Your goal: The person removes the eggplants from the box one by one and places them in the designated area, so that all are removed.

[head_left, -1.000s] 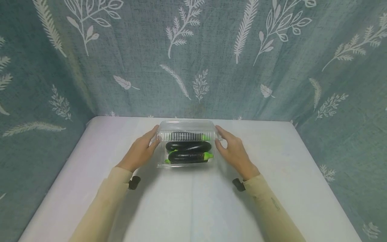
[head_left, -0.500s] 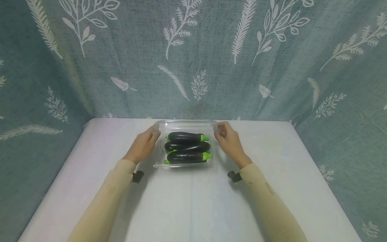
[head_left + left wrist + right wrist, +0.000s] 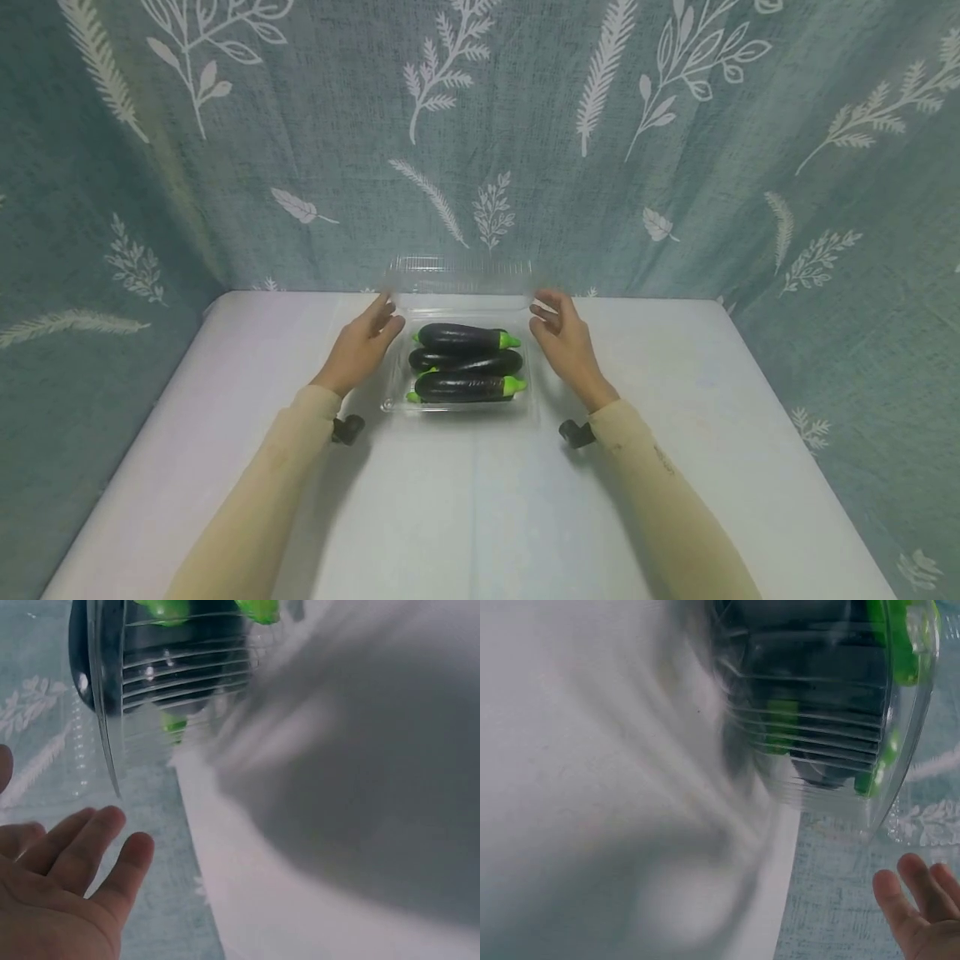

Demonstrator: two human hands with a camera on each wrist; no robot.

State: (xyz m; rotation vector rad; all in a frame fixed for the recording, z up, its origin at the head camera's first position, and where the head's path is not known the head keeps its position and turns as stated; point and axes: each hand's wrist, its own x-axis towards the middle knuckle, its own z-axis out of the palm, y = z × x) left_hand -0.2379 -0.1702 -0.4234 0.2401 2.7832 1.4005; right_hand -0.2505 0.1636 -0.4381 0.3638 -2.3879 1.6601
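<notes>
A clear plastic clamshell container (image 3: 387, 392) stands on the table with several dark eggplants (image 3: 461, 386) lying in it, their stem ends green. Its hinged lid (image 3: 461, 287), slightly blurred, is swung up and back beyond the far rim. At the container's far left corner is my left hand (image 3: 360, 346), fingers loosely bent. The right hand (image 3: 566, 342) mirrors it at the far right corner. In the left wrist view, the fingertips (image 3: 109, 817) are spread just short of the clear plastic edge. The right wrist view has the fingertips (image 3: 887, 883) likewise apart from the plastic.
A white-covered table (image 3: 472, 517) extends around the container. Behind it and along both sides hangs a grey-green curtain (image 3: 337, 167) with white leaf prints, close to the table's far edge. Small dark wrist cameras (image 3: 576, 433) sit at both cuffs.
The lid has swung from leaning over the far eggplants to tipped back past the far rim. Both hands moved with it, then came off its edges. The container stayed in place.
</notes>
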